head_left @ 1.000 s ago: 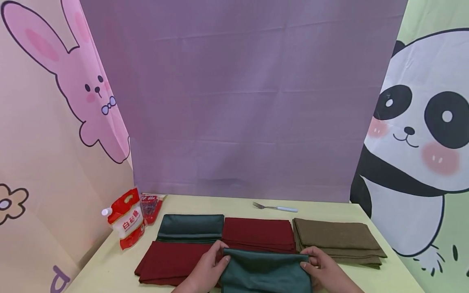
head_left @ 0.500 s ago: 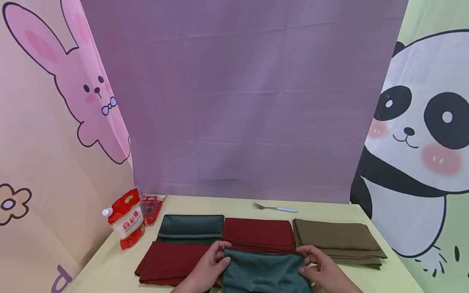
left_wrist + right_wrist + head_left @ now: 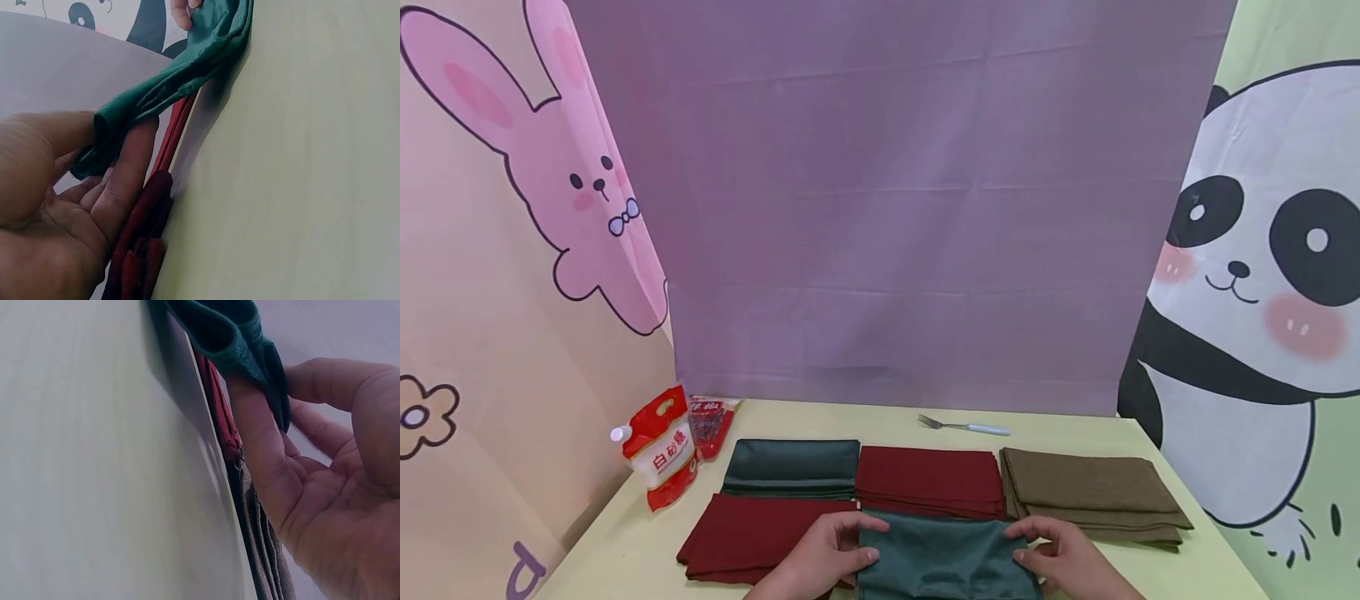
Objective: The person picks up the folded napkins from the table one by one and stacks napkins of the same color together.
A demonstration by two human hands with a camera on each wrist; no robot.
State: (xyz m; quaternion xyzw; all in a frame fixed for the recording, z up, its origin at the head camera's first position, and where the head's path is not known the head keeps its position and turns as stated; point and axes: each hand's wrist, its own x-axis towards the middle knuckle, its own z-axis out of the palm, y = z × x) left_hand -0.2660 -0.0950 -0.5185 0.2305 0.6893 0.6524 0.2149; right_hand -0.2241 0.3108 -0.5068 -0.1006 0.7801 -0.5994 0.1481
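Observation:
A folded dark green cloth (image 3: 947, 554) hangs at the front of the table in the head view, cut off by the bottom edge. My left hand (image 3: 822, 557) pinches its left side between thumb and fingers. On the opposite side my right hand (image 3: 1067, 557) grips the cloth the same way. Both wrist views show the cloth's layered folds held above the tabletop, with fingers beneath it. Just left of my left hand lies a folded dark red cloth (image 3: 760, 533). Behind the green cloth sits another red folded cloth (image 3: 928, 477).
A second green cloth (image 3: 793, 465) lies at the back left, and a brown folded stack (image 3: 1086, 482) at the right. Farther back is a fork (image 3: 964, 426). A red-and-white pouch (image 3: 662, 454) and a red packet (image 3: 709, 423) stand at the table's left edge.
My left fingers have shifted slightly right onto the green cloth, and the right fingers slightly left. The cloth has crumpled a little between the hands. Everything else stays put.

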